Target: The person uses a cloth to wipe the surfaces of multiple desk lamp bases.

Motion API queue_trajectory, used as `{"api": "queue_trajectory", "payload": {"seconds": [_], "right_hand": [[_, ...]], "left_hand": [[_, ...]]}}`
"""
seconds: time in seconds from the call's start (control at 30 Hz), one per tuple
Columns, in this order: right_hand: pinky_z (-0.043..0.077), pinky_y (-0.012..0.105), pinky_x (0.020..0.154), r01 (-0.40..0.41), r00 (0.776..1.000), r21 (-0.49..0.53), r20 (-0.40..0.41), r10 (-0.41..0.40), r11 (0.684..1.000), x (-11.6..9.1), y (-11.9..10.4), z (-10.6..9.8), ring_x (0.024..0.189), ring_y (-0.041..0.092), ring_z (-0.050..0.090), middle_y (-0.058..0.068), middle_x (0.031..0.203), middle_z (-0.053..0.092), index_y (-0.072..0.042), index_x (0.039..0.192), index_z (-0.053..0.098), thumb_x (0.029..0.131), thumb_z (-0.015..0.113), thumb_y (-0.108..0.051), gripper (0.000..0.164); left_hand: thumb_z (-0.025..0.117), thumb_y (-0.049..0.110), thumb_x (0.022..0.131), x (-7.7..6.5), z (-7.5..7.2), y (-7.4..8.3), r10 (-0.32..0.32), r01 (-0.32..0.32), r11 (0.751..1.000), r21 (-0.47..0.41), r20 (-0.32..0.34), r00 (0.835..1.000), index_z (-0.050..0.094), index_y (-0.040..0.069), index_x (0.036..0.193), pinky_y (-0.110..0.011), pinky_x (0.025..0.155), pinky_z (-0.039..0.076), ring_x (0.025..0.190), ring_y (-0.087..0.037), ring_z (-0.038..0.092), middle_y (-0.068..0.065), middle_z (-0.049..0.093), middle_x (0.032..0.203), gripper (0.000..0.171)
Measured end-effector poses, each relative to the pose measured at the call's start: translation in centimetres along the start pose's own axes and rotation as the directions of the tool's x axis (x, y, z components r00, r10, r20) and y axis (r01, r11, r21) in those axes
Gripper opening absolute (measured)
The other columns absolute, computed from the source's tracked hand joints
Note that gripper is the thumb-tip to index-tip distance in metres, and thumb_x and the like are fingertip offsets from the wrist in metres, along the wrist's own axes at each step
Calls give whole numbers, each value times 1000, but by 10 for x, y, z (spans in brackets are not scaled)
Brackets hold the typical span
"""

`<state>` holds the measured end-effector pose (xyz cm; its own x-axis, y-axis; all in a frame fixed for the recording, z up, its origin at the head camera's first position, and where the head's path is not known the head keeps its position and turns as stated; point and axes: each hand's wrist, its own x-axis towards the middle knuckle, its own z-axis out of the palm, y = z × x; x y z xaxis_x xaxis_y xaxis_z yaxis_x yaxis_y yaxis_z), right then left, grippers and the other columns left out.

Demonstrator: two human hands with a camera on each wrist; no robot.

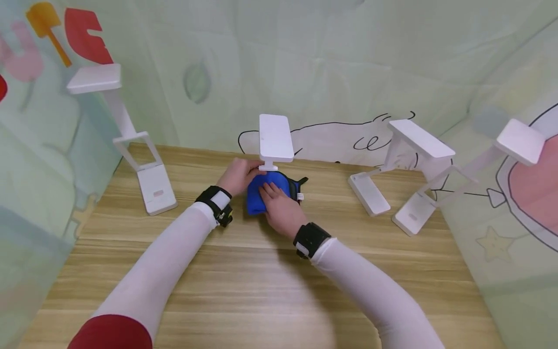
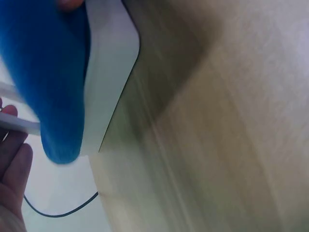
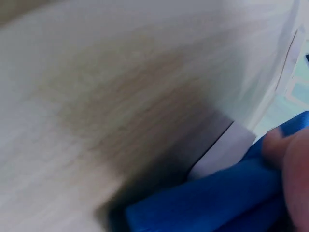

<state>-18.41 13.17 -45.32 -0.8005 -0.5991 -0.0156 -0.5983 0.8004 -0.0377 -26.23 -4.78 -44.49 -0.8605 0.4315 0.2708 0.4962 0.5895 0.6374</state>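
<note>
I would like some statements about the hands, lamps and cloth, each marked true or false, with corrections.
Four white lamps stand on the wooden table. True.
The left hand holds the leftmost lamp. False: it holds the second lamp from the left.
The right hand rests on a blue cloth. True.
This cloth is at the rightmost lamp. False: it is at the second lamp.
Two lamps stand right of both hands. True.

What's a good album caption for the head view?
Left hand holding one white stand, right hand on blue cloth, three stands nearby.
</note>
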Motion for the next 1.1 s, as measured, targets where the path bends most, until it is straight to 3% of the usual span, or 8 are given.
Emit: {"api": "queue_trajectory", "payload": {"seconds": [0.17,0.27,0.53,0.63,0.8,0.97,1.1], "right_hand": [[36,44,122,-36,998,-38,56,38,999,-13,-10,-9,148,39,47,23,156,53,6,152,54,106,63,-10,50],[36,43,122,-2,996,-42,89,6,999,-15,-17,-12,147,38,49,23,155,54,5,151,55,105,64,-10,49],[34,44,123,105,994,16,35,-106,994,2,-16,-2,150,38,45,21,159,50,3,155,52,105,67,-15,55],[29,43,126,88,996,-4,-4,-88,996,9,-8,6,152,38,41,22,161,48,4,157,48,105,67,-15,58],[29,46,126,-6,1000,-6,-28,6,1000,5,3,10,153,41,39,26,160,47,8,155,47,104,62,-4,54],[31,46,124,-89,996,-7,26,89,996,-10,-1,2,152,42,40,26,161,46,7,156,48,106,59,-2,52],[35,46,122,-81,994,-38,72,84,996,-19,-12,-7,149,42,45,26,158,50,7,153,52,106,62,-5,50]], "left_hand": [[71,12,104,2,0,0,0,0,1000,12,-4,1000,76,-2,126,-37,76,54,84,-23,70,-17,79,112,26],[71,9,104,1,0,0,-9,9,1000,8,-14,1000,76,-3,125,-38,76,55,85,-24,72,-18,79,111,25],[67,6,106,-3,2,0,9,-8,1000,18,-24,1000,76,-3,124,-32,66,47,72,-22,64,-18,79,108,22],[67,7,106,-2,1,1,31,-31,999,22,-18,999,76,-3,124,-33,65,45,68,-23,62,-18,79,104,23],[67,9,107,1,4,2,50,-50,998,47,1,999,74,-5,126,-38,74,54,79,-26,69,-20,78,110,25],[67,9,107,2,7,0,22,-22,999,46,-6,1000,74,-6,127,-39,79,59,89,-27,75,-21,78,113,27],[69,8,105,0,8,-1,1,0,1000,19,-51,999,76,-5,124,-39,78,59,89,-26,75,-20,78,112,24]]}}
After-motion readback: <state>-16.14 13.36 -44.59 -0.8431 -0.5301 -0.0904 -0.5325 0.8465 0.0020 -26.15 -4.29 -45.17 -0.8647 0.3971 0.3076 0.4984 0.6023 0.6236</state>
